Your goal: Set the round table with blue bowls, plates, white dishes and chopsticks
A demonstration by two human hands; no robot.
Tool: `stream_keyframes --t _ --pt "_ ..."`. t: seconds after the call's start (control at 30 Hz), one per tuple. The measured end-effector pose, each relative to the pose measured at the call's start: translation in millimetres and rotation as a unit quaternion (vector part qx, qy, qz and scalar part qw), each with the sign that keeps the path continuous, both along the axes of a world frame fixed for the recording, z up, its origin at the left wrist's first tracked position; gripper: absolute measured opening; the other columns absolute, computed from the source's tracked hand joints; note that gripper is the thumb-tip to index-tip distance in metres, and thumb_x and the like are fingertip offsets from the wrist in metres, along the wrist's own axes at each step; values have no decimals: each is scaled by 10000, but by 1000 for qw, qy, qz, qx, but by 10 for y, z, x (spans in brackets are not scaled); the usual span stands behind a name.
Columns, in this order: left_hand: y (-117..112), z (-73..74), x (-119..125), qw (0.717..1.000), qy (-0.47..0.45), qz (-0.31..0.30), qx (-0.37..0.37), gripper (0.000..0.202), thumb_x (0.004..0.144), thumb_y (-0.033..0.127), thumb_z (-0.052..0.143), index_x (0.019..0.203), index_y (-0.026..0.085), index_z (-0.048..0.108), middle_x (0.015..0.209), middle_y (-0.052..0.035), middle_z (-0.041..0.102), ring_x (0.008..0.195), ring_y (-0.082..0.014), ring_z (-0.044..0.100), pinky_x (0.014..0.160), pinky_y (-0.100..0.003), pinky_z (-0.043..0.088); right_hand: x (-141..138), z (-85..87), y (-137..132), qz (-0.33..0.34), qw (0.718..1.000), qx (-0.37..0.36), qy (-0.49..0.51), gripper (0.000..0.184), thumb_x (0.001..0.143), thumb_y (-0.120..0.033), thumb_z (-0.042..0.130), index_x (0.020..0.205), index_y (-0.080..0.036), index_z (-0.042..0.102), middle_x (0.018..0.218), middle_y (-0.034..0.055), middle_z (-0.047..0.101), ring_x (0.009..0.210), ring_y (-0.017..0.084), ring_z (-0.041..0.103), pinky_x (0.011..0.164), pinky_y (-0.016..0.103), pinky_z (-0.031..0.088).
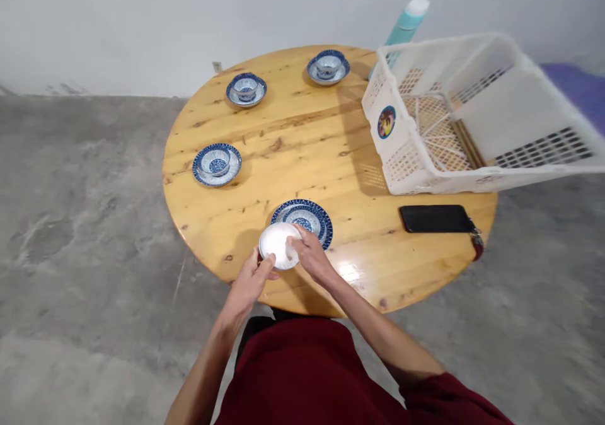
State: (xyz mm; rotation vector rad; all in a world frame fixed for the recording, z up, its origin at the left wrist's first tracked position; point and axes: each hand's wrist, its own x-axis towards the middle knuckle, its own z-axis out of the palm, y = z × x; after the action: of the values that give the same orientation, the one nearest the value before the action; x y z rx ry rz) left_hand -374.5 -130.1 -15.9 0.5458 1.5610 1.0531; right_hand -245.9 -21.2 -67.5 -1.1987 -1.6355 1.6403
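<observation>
Both my hands hold a small white bowl [278,243] just above the near edge of the round wooden table [302,141]. My left hand [251,281] pinches its near rim and my right hand [309,253] grips its right side, fingers closed on it. The bowl hangs tilted over the front of a blue-patterned saucer [312,215]. Three more blue saucers, each with a small bowl on it, stand at the left [217,163], the back left [246,89] and the back middle [328,67].
A white plastic basket [466,113] overhangs the table's right side, with a teal bottle [405,24] behind it. A black phone [435,218] lies near the right front edge. Bare concrete floor surrounds the table.
</observation>
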Motion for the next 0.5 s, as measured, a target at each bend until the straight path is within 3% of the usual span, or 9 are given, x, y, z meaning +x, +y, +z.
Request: stream_keyframes --t 0.13,0.3,0.5 --pt "335 -70 -247 1000 -15 6 20 461 849 472 679 1173 152 610 1202 -128 704 1002 -247 700 817 -341 605 -242 8 316 -19 999 46 -18 410 784 -388 486 1082 -183 680 1034 93 737 920 271 645 870 399 511" --pt "786 -134 -485 999 -18 -3 37 374 850 409 685 1106 144 619 1060 -116 735 920 -237 716 826 -365 605 -426 -17 719 -25 997 62 -40 404 768 -384 475 1056 -176 667 1036 116 731 907 283 648 853 416 525" --pt "1410 -338 -787 999 -7 -38 24 244 890 306 649 1057 135 600 1068 -128 728 903 -223 719 840 -370 605 -666 -261 1229 -65 994 61 -59 426 718 -360 479 1043 -149 657 1028 124 716 945 292 637 900 434 527"
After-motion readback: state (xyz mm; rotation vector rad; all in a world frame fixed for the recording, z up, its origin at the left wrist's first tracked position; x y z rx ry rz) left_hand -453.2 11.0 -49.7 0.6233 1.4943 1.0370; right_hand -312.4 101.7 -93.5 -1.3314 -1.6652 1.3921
